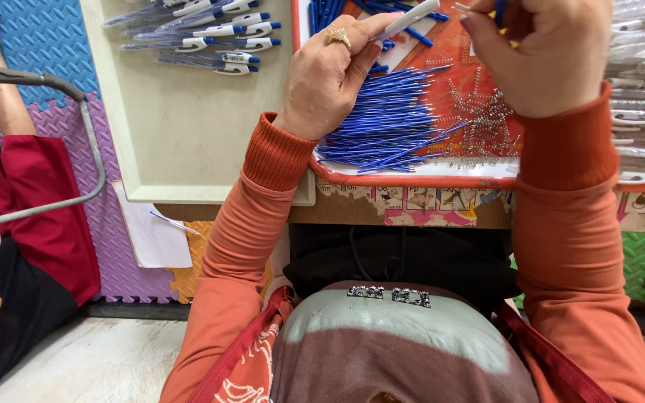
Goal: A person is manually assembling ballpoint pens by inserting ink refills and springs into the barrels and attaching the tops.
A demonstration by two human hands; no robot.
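Hands meet at the far edge of the view, raised above a red-rimmed tray [412,179] so that whatever drops lands back among the parts. The left hand [330,75], wearing a gold ring [337,35], is curled narrowly around a white pen barrel [410,19], gripping it between thumb and forefinger with its open end angled toward the right. The right hand [539,52] is closed, fingertips pinched around something blue and slender at its top, likely a refill, though most of it is hidden behind the knuckles. Held end to end like this, the two pieces line up for fitting together.

Directly beneath the left hand lies a pile of blue ink refills [390,123], fanned roughly parallel so one can be picked off singly. Just right of that pile sits a heap of small metal springs [483,123], tangled and loose. Farther right, a row of clear and white pen barrels [643,82] stretches to the frame edge, within easy reach of the right hand.

To the left, a cream tray [181,127] holds finished blue-and-white pens [210,33] gathered at its far end, kept apart from the loose components. Beyond it, foam floor mats [39,52] and another person's red shorts [46,201] appear.
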